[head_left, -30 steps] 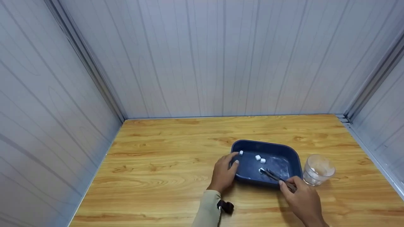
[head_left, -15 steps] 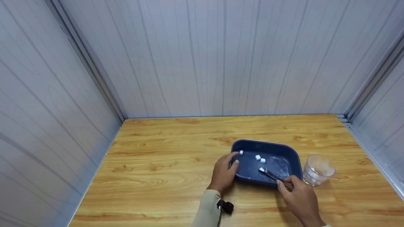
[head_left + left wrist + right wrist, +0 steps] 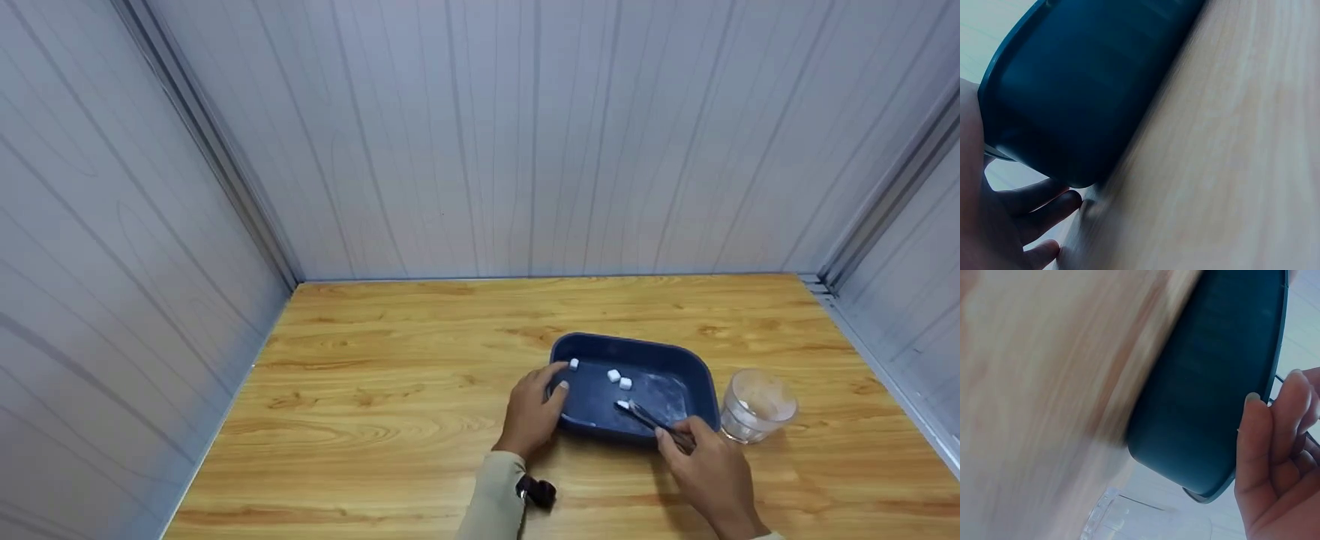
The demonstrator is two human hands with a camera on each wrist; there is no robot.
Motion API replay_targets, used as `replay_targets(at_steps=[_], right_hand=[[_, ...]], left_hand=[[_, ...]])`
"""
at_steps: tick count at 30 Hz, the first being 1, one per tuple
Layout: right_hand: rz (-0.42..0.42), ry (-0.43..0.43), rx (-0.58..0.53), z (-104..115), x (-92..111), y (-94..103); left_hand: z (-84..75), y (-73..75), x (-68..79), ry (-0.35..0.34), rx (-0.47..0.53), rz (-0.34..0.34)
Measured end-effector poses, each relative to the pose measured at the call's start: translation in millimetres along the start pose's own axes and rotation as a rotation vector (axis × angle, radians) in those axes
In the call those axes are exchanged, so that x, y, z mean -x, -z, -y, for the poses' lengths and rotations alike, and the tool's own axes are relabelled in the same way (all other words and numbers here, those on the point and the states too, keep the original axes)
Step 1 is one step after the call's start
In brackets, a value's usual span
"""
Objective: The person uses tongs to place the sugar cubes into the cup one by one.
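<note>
A dark blue rectangular tub sits on the wooden table. At its left end my left hand grips the rim, thumb and index finger over the edge and the other fingers outside below. My right hand pinches dark, slim tongs over the front right rim. The tips of the tongs are at a small white cube near the tub's floor, partly covering it. Two more white cubes lie side by side mid-tub, and another white cube is in the back left corner, by my left fingertip.
A clear drinking glass stands just right of the tub, close to my right hand, with something small and white inside. Pale panel walls rise behind and at both sides of the table.
The tongs have shifted slightly left and their tips have come together at the front white cube. My left hand and the tub stay where they were.
</note>
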State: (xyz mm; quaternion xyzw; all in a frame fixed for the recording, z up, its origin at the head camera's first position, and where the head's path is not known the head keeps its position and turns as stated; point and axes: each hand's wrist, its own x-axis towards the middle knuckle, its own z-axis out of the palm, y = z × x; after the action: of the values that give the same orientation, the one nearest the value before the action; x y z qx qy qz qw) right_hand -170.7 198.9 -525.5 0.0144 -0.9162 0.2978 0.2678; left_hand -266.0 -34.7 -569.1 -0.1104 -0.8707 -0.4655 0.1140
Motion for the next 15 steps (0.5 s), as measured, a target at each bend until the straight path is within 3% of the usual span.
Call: replay_targets(at_steps=[15], right_hand=[[0.066, -0.048, 0.048, 2.7, -2.2, 0.3]], left_hand=[[-0.9, -0.6, -0.1, 0.013, -0.005, -0.006]])
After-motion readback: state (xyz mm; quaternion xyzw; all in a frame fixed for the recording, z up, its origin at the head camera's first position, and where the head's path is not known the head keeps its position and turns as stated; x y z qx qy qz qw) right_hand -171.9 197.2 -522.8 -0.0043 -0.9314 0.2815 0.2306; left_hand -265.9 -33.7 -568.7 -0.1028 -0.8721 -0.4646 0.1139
